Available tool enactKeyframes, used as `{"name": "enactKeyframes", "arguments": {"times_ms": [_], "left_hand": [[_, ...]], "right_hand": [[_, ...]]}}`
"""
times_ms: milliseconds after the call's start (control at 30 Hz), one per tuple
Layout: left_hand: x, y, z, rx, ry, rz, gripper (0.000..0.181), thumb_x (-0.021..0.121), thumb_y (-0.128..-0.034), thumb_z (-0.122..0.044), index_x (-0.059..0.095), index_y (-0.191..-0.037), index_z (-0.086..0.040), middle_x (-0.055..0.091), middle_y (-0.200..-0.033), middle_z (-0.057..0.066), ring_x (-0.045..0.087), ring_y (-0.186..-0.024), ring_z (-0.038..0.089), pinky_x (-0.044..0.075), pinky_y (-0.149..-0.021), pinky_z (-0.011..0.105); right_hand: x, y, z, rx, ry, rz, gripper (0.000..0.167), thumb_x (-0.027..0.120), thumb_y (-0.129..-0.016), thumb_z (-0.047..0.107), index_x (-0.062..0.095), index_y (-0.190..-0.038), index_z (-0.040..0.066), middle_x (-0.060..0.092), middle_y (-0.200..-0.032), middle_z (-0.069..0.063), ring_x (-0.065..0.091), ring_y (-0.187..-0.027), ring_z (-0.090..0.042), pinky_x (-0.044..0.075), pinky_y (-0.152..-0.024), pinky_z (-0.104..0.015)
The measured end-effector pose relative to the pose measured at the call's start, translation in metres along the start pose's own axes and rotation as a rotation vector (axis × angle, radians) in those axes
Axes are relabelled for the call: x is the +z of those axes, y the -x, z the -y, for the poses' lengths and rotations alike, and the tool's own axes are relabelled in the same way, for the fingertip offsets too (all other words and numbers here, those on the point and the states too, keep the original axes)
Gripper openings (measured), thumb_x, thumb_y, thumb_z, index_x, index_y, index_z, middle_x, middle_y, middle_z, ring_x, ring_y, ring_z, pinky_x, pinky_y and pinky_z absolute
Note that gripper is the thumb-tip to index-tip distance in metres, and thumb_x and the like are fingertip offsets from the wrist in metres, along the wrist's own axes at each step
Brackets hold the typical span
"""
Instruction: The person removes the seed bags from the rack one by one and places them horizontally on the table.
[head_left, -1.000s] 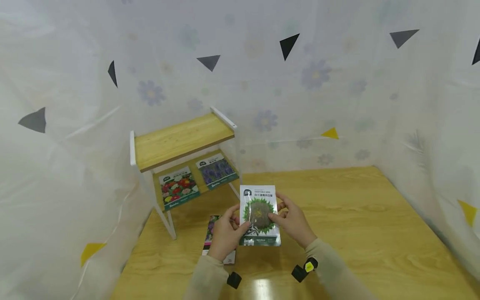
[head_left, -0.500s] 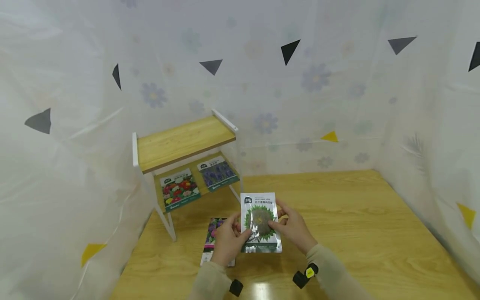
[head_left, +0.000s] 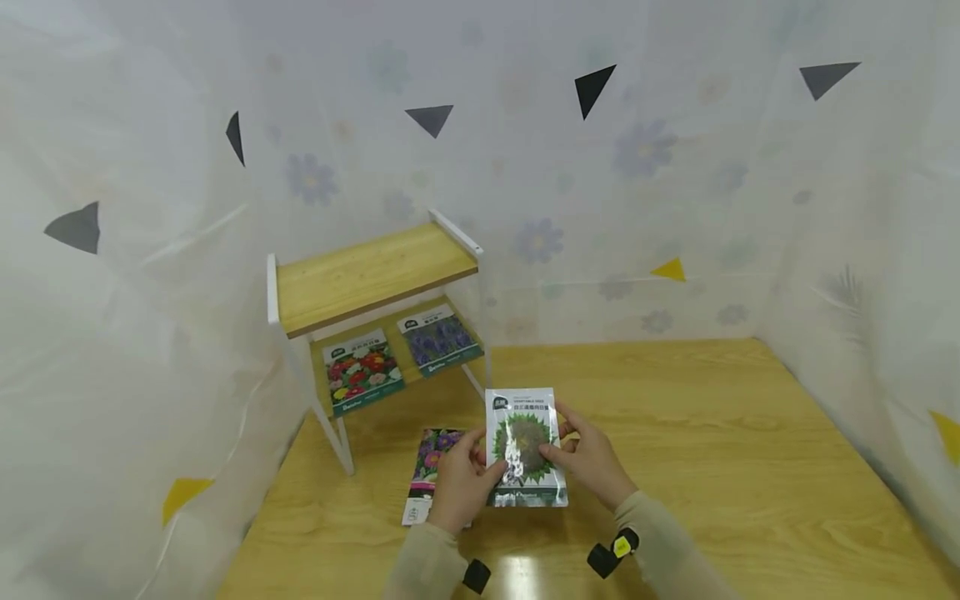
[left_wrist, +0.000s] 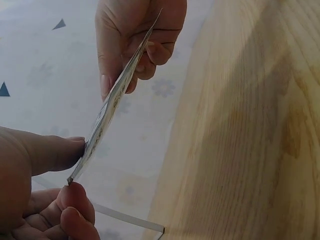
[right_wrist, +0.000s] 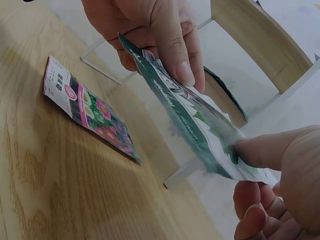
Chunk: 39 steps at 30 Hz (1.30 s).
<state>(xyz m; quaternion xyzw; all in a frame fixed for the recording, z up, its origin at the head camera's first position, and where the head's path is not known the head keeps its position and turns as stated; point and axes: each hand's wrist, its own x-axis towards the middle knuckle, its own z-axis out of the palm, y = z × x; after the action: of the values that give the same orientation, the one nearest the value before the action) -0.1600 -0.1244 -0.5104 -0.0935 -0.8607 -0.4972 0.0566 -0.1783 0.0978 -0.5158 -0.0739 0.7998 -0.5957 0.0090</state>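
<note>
Both hands hold up a white seed packet [head_left: 527,446] with a green-edged sunflower picture and a dark green bottom band. My left hand [head_left: 461,483] pinches its left edge, thumb on the front and fingers behind. On the opposite edge my right hand [head_left: 596,458] pinches it the same way. In the left wrist view the packet [left_wrist: 112,100] appears edge-on, raised off the table. Partly hidden behind my left hand, a second seed packet [right_wrist: 92,110] with pink and purple flowers lies flat on the table.
To the left stands a two-tier wooden rack [head_left: 375,271] with white legs. On its lower shelf lie a red-flower seed packet [head_left: 363,372] and a purple-flower seed packet [head_left: 440,340]. The wooden table [head_left: 712,433] extends right, bordered by a pale patterned curtain [head_left: 525,167].
The held sunflower packet and both hands sit slightly lower in the head view than a second ago, and the packet's face is tilted differently. Both hands keep their hold.
</note>
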Motion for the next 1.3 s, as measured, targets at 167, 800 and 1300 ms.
{"name": "enactKeyframes", "arguments": {"times_ms": [167, 800, 1300], "left_hand": [[0.001, 0.001, 0.001, -0.014, -0.005, -0.001, 0.057, 0.077, -0.0831, -0.019, 0.054, -0.133, -0.004, 0.054, -0.080, 0.001, 0.050, -0.062, 0.008, 0.045, -0.056, 0.023], [0.020, 0.000, 0.025, -0.073, -0.228, 0.057, 0.049, 0.078, -0.0817, -0.023, 0.061, -0.122, -0.001, 0.050, -0.071, -0.002, 0.043, -0.060, 0.009, 0.036, -0.053, 0.024], [0.034, 0.005, 0.036, -0.121, -0.368, 0.096, 0.023, 0.078, -0.0806, -0.026, 0.067, -0.086, -0.006, 0.053, -0.064, -0.001, 0.048, -0.058, 0.015, 0.040, -0.051, 0.030]], "right_hand": [[0.002, -0.001, -0.002, 0.015, 0.009, -0.001, 0.080, 0.077, -0.083, 0.020, 0.034, -0.150, 0.018, 0.050, -0.106, -0.013, 0.048, -0.060, -0.012, 0.043, -0.050, -0.023], [0.007, -0.001, -0.033, 0.079, 0.079, 0.084, 0.078, 0.076, -0.083, 0.011, 0.033, -0.148, 0.002, 0.052, -0.099, -0.012, 0.053, -0.059, -0.013, 0.043, -0.048, -0.025], [0.014, -0.005, -0.055, 0.051, 0.282, 0.116, 0.079, 0.080, -0.080, 0.020, 0.040, -0.144, 0.000, 0.054, -0.085, -0.003, 0.049, -0.066, -0.014, 0.042, -0.055, -0.026]]}}
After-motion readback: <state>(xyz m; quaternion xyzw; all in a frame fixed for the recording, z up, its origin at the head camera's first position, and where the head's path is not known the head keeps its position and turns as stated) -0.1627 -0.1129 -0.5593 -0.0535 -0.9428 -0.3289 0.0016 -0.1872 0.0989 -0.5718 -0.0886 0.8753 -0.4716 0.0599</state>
